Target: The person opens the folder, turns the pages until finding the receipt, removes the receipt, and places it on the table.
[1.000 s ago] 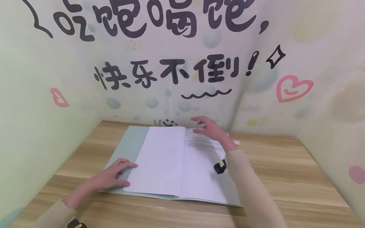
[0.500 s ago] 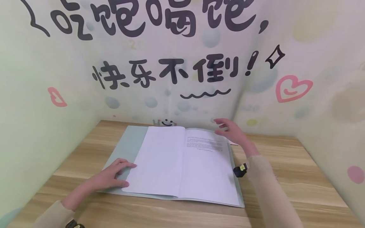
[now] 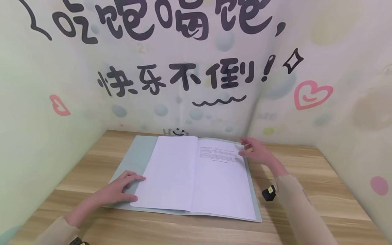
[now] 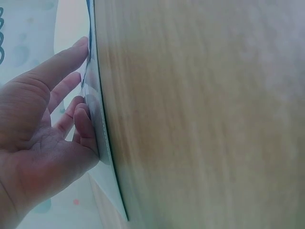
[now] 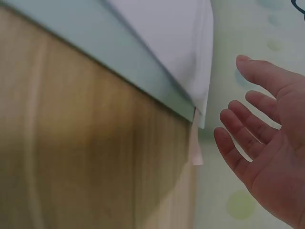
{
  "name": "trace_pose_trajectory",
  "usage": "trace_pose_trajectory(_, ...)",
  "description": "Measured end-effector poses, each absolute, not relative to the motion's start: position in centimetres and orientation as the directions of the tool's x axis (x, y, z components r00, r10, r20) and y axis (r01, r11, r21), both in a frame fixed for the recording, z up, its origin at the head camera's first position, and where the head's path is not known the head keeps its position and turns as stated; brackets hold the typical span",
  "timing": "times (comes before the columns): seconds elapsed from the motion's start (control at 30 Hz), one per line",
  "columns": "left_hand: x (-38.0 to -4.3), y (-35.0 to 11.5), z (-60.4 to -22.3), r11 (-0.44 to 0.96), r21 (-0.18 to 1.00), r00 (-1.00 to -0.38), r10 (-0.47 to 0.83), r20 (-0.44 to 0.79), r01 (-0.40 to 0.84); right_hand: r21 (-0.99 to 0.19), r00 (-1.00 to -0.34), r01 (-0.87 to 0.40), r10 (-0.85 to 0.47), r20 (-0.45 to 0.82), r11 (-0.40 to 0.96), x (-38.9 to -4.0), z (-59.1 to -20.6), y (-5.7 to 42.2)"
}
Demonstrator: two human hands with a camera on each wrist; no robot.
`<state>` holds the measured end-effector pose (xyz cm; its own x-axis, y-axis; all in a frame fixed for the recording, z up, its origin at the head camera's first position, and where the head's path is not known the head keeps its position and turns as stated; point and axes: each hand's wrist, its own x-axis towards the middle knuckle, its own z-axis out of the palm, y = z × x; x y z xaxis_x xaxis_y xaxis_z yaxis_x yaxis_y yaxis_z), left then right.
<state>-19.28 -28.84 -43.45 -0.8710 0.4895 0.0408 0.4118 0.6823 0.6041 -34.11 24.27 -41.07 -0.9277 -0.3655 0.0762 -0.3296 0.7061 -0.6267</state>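
Observation:
An open booklet with a pale blue-green cover [image 3: 138, 156] lies on the table. Its left page [image 3: 171, 173] is blank; the right page [image 3: 225, 190] bears a few lines of print near the top. My left hand [image 3: 119, 190] rests on the cover's left part, thumb and index finger at the left page's edge. In the left wrist view that hand [image 4: 52, 114] has loosely bent fingers against the paper. At the booklet's upper right corner is my right hand [image 3: 257, 152]; the right wrist view shows its fingers [image 5: 238, 129] spread, apart from the pages.
A pale pink tab [image 5: 196, 148] sticks out at the booklet's corner. The wood-grain table [image 3: 306, 190] meets a back wall [image 3: 147, 112] with printed lettering, and side walls stand left and right. Dark wrist devices [image 3: 269, 193] sit at both cuffs.
My right hand has moved right across the top of the right page, then down to its upper right corner. The left hand has stayed in place.

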Motion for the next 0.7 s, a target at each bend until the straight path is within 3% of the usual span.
trace_pose_trajectory(0.2,-19.2,-28.9,-43.5,0.679,0.603,-0.869,0.493,0.047,0.419,-0.634,-0.930,-0.325,-0.360,0.079,0.701,-33.9,-42.2,24.8)
trace_pose_trajectory(0.47,-19.3,-28.9,-43.5,0.692,0.602,-0.878,0.478,0.032,0.399,-0.513,-0.936,-0.331,-0.346,0.068,0.792,-33.3,-43.2,24.7)
trace_pose_trajectory(0.7,-19.3,-28.9,-43.5,0.671,0.603,-0.865,0.497,0.066,0.431,-0.483,-0.950,-0.280,-0.311,0.018,0.829,-33.1,-43.7,24.9)
